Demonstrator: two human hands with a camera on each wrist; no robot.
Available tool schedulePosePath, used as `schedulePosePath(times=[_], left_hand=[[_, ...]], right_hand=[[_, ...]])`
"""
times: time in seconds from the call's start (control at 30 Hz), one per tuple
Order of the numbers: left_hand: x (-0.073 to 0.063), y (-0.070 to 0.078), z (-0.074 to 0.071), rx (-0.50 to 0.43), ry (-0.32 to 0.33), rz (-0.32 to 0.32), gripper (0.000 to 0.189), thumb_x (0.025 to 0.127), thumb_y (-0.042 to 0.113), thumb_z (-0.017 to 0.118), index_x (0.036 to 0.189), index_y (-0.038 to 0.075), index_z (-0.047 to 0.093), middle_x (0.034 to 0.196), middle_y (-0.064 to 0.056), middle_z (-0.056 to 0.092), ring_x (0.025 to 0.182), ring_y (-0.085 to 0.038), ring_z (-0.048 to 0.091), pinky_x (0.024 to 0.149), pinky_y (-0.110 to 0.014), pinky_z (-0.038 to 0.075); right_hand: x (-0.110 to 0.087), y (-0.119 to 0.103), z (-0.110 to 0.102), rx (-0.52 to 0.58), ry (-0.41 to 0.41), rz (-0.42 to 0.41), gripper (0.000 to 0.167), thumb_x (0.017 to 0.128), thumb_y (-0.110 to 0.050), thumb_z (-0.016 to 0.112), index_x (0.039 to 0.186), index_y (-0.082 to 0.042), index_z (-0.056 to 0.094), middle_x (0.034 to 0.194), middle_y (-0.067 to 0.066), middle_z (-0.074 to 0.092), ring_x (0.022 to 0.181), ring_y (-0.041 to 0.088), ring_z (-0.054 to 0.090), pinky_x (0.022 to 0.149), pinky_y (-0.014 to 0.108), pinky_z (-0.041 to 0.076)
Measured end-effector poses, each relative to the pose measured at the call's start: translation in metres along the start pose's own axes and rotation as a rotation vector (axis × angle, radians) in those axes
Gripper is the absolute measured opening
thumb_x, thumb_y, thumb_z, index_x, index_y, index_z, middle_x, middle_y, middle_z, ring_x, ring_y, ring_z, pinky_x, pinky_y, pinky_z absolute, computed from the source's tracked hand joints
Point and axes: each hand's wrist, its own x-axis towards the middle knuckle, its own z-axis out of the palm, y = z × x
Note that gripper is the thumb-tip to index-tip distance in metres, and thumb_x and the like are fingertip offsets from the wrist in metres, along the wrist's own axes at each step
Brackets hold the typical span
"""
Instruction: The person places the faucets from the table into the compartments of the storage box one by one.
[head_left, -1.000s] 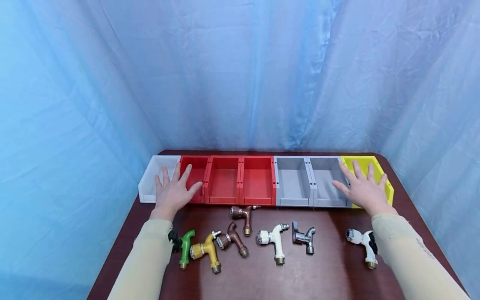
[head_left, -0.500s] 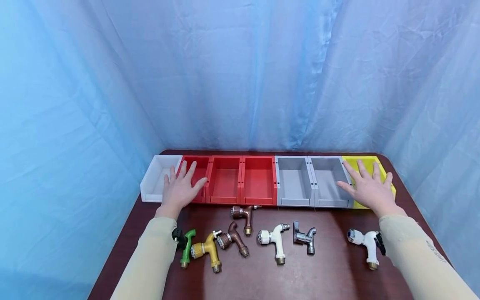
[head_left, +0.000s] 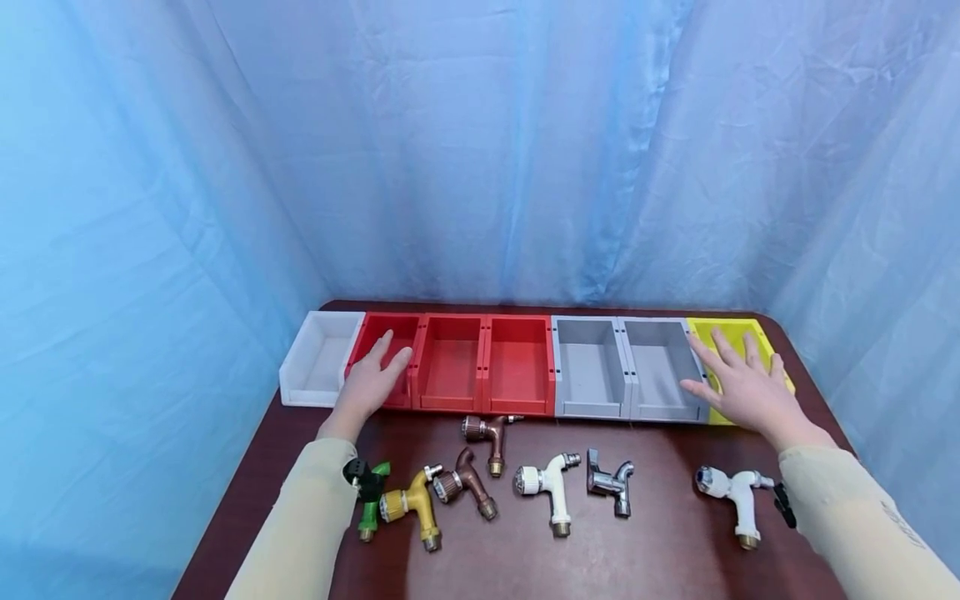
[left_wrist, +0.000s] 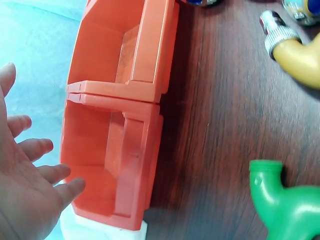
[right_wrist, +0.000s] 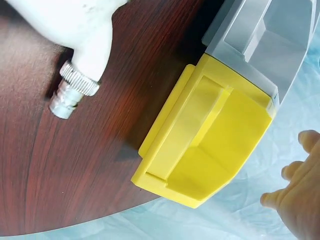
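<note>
My left hand hovers over the leftmost red bin, fingers extended and nothing held. Over the yellow bin at the right end, my right hand is spread with bare fingers. Below the left hand lie a green tap, partly hidden by a black wrist piece, and a yellow tap. Two brown taps, one lower and one upper, lie mid-left. A white tap and a chrome tap follow. Another white tap is near the right sleeve.
Along the table's back edge stands a row of bins: a white bin at the left, red bins, two grey bins and the yellow one. The dark wood table has rounded back corners. Blue curtains hang behind and beside it.
The left hand has turned, so fewer fingers show, and shifted slightly right. My right hand has drifted right and a little nearer, uncovering more of the right white tap. The taps stay put.
</note>
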Motion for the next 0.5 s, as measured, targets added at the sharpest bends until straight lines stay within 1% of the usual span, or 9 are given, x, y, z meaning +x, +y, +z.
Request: schedulePosePath(times=[0.13,0.27,0.37,0.5], left_hand=[[0.003,0.001,0.005,-0.071,0.005,-0.021,0.079,0.101,0.053,0.055,0.165,0.021,0.022,0.167,-0.016,0.026,0.152,-0.043,0.024,0.109,-0.064,0.042],[0.006,0.002,0.008,-0.154,0.026,-0.041,0.074,0.102,0.049,0.056,0.163,0.018,0.028,0.166,-0.015,0.03,0.152,-0.042,0.026,0.109,-0.06,0.044],[0.007,0.0,0.009,-0.259,0.043,-0.074,0.072,0.102,0.045,0.059,0.162,0.018,0.032,0.164,-0.014,0.033,0.15,-0.04,0.03,0.108,-0.057,0.047],[0.008,-0.002,0.009,-0.426,0.06,-0.141,0.069,0.101,0.044,0.063,0.16,0.018,0.037,0.16,-0.013,0.039,0.143,-0.036,0.041,0.105,-0.049,0.051]], right_hand=[[-0.007,0.002,0.002,0.005,-0.022,-0.018,0.087,0.1,-0.065,0.049,0.166,-0.028,0.007,0.167,0.027,0.008,0.145,0.066,-0.002,0.103,0.088,0.001],[-0.014,0.004,0.003,0.02,-0.05,-0.034,0.087,0.099,-0.063,0.053,0.166,-0.028,0.008,0.167,0.027,0.01,0.145,0.066,0.0,0.105,0.087,0.002],[-0.018,0.005,0.003,0.028,-0.069,-0.062,0.087,0.098,-0.06,0.057,0.166,-0.027,0.014,0.166,0.027,0.016,0.146,0.065,0.003,0.106,0.086,0.004],[-0.026,0.007,0.003,0.043,-0.094,-0.103,0.087,0.095,-0.062,0.061,0.165,-0.027,0.021,0.165,0.026,0.021,0.149,0.06,0.001,0.108,0.084,0.006]])
